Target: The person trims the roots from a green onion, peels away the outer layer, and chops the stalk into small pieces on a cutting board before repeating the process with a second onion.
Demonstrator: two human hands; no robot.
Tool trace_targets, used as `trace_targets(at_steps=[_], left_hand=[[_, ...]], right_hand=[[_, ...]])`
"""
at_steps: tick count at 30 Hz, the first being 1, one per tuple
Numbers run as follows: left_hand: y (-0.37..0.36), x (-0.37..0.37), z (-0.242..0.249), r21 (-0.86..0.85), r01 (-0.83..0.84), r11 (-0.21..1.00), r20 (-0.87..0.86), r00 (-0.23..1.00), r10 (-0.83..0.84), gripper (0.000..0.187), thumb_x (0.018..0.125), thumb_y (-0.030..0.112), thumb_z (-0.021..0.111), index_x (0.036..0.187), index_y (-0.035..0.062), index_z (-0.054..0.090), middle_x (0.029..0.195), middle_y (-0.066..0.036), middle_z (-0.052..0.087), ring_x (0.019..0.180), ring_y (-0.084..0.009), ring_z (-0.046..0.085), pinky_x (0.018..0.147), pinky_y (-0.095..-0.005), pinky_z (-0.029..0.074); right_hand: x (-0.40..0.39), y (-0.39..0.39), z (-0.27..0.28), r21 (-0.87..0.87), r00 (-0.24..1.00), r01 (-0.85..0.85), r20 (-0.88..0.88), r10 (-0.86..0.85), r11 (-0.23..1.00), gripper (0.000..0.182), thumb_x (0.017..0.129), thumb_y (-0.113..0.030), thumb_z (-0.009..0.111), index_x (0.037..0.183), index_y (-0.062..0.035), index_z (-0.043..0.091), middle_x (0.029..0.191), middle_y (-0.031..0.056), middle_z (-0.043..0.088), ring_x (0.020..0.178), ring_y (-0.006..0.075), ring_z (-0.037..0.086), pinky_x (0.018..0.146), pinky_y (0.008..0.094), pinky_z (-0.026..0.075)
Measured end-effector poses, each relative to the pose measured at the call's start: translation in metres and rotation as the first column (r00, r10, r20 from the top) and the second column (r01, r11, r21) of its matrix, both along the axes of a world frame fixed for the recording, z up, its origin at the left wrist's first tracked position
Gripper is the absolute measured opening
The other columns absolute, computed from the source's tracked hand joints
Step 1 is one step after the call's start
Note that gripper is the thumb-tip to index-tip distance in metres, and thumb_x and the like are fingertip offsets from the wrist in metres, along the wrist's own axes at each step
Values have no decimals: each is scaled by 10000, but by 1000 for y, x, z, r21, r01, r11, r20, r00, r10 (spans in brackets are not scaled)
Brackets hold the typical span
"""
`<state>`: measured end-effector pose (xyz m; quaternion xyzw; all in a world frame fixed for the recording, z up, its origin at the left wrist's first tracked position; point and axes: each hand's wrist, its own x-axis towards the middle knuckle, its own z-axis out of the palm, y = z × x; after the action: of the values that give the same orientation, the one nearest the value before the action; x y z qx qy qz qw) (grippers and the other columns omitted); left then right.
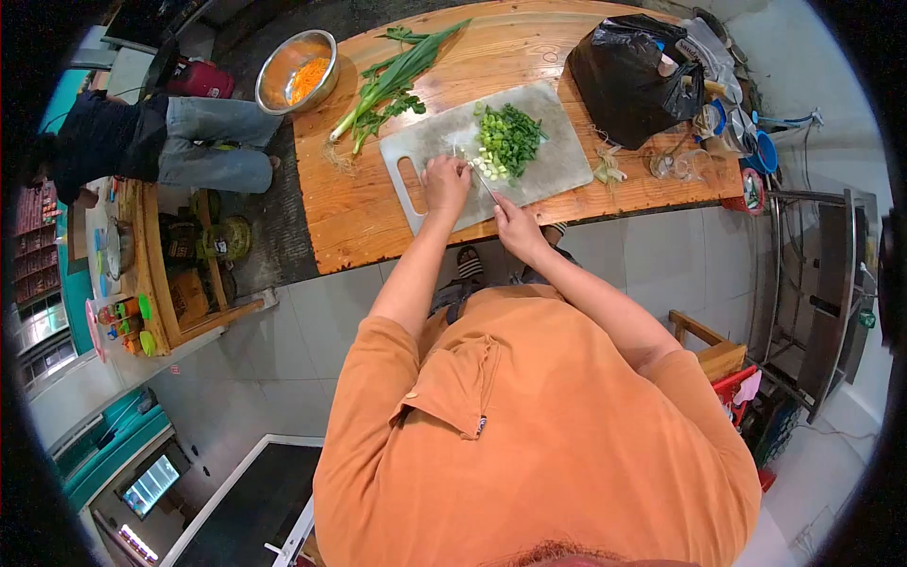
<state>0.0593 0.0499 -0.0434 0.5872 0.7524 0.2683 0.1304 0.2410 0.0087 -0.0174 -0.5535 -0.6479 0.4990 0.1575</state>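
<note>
On a pale cutting board (557,156) lies a heap of chopped spring onion (510,137), green on the right and white pieces on the left. My left hand (446,185) is closed at the left of the heap, its curled fingertips on the pale end of a spring onion that they mostly hide. In my right hand (515,227) is a knife (488,188), fingers wrapped round the handle. Its narrow blade points up and left between my left fingertips and the white pieces.
Whole spring onions and leafy herbs (402,80) lie behind the board, beside a metal bowl (267,80) of shredded orange vegetable. To the right are a black plastic bag (624,90), onion scraps (609,170) and a glass jar (664,166). Another person (213,142) stands at left.
</note>
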Motion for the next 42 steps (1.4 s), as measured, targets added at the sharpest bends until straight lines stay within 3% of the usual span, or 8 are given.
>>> trace_targets(at_steps=[3,7,12,16,18,28,39,42], left_hand=[[2,0,2,-62,-13,998,9,1000,13,97,819,224,744,850,135,764,959,-53,674,1033,-290,587,915,-446,430],[1,-1,9,-46,27,999,-10,1000,-28,142,847,211,722,880,77,752,929,-78,676,975,-305,602,883,-451,463],[1,4,9,11,1,1000,-12,1000,-1,126,844,186,714,861,64,741,899,-88,670,966,-309,607,884,-455,465],[-1,1,3,17,-6,1000,77,997,5,136,846,188,709,850,56,740,877,-95,665,936,-312,617,866,-463,469],[-1,1,1,26,-7,1000,87,996,5,144,845,194,711,850,54,743,875,-96,665,928,-312,620,860,-463,470],[-1,0,0,12,-13,1000,71,997,12,188,855,230,704,878,50,753,893,-99,679,931,-312,627,870,-459,470],[0,0,-3,-10,-23,1000,76,997,24,192,854,222,692,884,41,748,899,-109,682,958,-321,622,883,-458,474],[1,0,-2,-12,-20,1000,70,997,21,187,856,216,690,878,38,746,902,-107,680,960,-323,621,881,-456,476]], right_hand=[[-1,3,-4,-14,1000,-3,7,3,1000,423,1044,-259,456,1406,-50,523,1201,294,640,1134,454,603,967,475,480],[-8,9,0,38,1000,32,0,-32,999,421,1041,-252,460,1405,-52,525,1169,295,650,1101,460,611,950,485,484],[-4,-7,14,25,981,-19,195,14,999,411,1034,-215,461,1404,-47,521,1114,292,660,1047,472,611,921,509,481],[1,-18,1,85,998,65,-11,-65,994,408,1040,-213,454,1406,-44,519,1148,297,650,1086,465,606,937,494,480],[2,-15,3,12,995,91,-39,-90,996,417,1051,-235,462,1420,-50,520,1292,258,617,1203,402,590,1008,412,466],[-6,-7,1,13,996,69,-57,-68,998,424,1055,-258,458,1409,-34,522,1260,262,635,1187,394,606,1004,403,468],[-9,-6,2,20,999,32,-15,-32,999,432,1049,-252,437,1415,-33,505,1203,283,645,1135,451,599,969,474,475],[-9,-2,0,-38,999,20,41,-18,999,420,1055,-276,457,1400,-48,530,1242,260,642,1162,410,609,973,424,483]])
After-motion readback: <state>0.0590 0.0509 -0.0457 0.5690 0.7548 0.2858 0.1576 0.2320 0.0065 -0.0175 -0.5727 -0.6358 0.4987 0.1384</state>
